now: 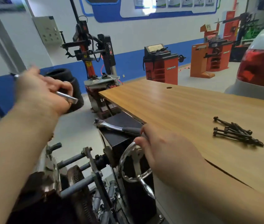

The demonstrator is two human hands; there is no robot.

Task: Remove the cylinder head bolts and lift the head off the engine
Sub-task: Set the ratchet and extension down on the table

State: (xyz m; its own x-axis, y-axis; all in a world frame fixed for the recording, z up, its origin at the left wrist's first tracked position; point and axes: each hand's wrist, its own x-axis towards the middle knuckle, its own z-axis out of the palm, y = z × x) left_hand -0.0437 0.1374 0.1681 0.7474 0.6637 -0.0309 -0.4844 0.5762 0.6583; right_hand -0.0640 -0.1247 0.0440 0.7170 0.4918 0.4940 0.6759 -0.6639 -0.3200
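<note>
Several black cylinder head bolts (236,132) lie in a loose pile on the wooden bench (168,104) at the right. My left hand (42,91) is raised at the left and grips a chrome extension bar (66,96). My right hand (165,147) grips the rim of the engine stand's chrome handwheel (128,165). A ratchet wrench (112,126) with a black grip lies on the black stand top beside the bench edge. The engine (73,180) on its stand shows at the bottom left, with the flywheel teeth visible; the cylinder head itself I cannot make out.
A tyre changer (94,50) and a black tyre (73,84) stand beyond the stand. Red wheel balancers (160,65) line the far wall. A silver car's rear with its tail light (257,67) is close at the right. The bench has round holes in its top.
</note>
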